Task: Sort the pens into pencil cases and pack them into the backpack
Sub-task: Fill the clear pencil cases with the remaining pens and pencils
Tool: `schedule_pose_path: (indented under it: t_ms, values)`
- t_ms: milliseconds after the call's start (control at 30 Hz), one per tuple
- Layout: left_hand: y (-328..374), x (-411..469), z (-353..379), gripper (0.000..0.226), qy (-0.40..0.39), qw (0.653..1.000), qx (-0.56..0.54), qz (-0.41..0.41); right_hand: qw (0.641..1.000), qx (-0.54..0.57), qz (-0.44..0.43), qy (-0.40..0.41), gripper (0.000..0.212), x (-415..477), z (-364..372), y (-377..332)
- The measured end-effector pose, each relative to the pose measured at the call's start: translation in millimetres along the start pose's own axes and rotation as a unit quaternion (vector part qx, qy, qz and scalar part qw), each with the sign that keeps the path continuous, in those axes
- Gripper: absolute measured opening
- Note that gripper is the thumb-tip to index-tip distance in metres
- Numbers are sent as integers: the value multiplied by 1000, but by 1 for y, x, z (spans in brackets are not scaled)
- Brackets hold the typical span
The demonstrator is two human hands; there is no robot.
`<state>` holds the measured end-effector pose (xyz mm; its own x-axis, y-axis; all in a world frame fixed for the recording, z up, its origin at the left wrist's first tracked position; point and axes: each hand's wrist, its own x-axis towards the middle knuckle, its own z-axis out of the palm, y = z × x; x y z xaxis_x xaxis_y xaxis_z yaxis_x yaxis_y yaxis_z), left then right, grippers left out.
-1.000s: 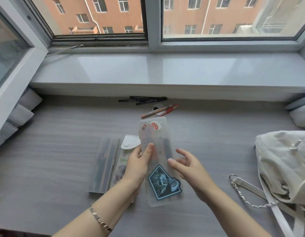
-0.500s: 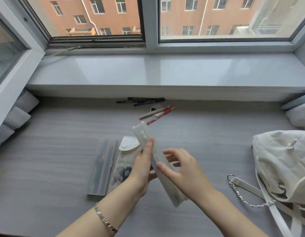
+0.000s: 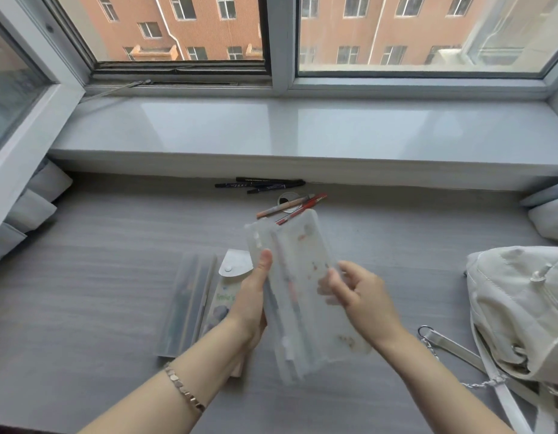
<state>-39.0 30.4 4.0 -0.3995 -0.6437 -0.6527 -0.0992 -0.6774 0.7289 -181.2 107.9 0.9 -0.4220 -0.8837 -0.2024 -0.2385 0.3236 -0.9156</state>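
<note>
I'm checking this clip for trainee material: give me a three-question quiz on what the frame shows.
1. True or false: the frosted pencil case lies flat on the desk.
2. Which loose pens lie nearest the window ledge? A. black pens B. red pen C. tan pen
3. On which side of the desk does the backpack sit?

Key
1. False: the left hand and right hand hold it up.
2. A
3. The person's right.
</note>
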Motion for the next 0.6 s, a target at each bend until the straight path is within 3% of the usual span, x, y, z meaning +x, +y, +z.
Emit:
schedule_pose_path:
  t_ms: [100, 233, 334, 434, 500, 600]
  values:
    - [9, 12, -19, 67, 33, 998, -22, -49, 977, 189, 98, 7, 22, 9, -12, 1]
    - [22, 19, -23, 89, 65, 995, 34, -67, 955, 254, 150, -32, 27, 20, -13, 1]
    - [30, 25, -22, 69, 155, 983, 94, -1, 948, 203, 231, -81, 37, 48, -7, 0]
    - [36, 38, -30, 64, 198, 968, 152, 26, 961, 110, 255, 3, 29, 95, 2, 0]
    - [39, 47, -36, 63, 212, 962, 166, 36, 977, 13, 212, 36, 37, 131, 10, -3]
    - [41, 58, -47, 63, 225, 960, 166, 34, 973, -208, 96, -24, 43, 180, 25, -6]
